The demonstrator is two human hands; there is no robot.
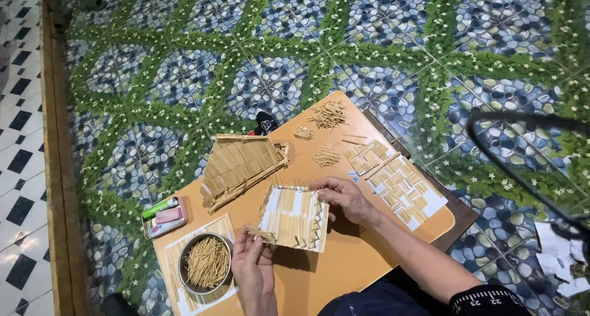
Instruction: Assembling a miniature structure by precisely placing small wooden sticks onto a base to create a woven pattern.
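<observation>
Pinched between the fingers of the left hand is a short bundle of toothpicks, its tip laid against the lower left corner of the stick panel, a square card faced with rows of pale sticks. At the panel's upper right edge the right hand is curled over the rim, fingers closed on it and steadying it. The panel itself lies flat near the middle of the low wooden board.

Judging by this, the step in hand is trimming or edging the panel with more sticks. The next move seems to call for a fine, steady placement along its left edge while the right hand keeps it from sliding.

Just left of the panel and below it stands a round metal bowl of toothpicks, close to the left wrist, so a careless elbow could tip it. Above and left of the panel sits a finished roof-like piece of sticks. To the panel's right lie woven stick sheets running to the board's far edge. Loose stick piles lie well above it. Open board remains only below the panel, toward the person's lap
</observation>
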